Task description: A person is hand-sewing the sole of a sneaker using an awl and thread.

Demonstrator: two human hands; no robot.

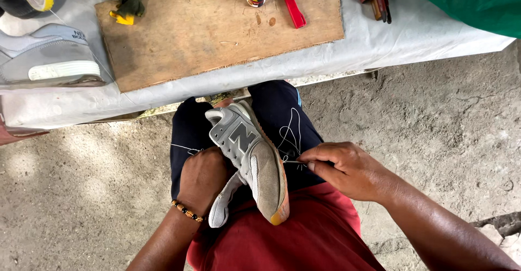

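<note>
A rough grey concrete floor (434,119) is spreading across the scene, with soft daylight falling in pale patches on its left part. A low table (380,43) is standing along the top under a pale cloth, and a worn wooden board (217,27) is lying flat on it. A green sheet (472,2) is hanging in at the upper right corner.

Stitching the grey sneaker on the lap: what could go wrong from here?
1. The loose white thread loops over the lap and may well tangle or knot as it pulls through.
2. The right hand pinches a thin needle close to the sole edge; a slip could prick the left hand bracing the grey sneaker.
</note>
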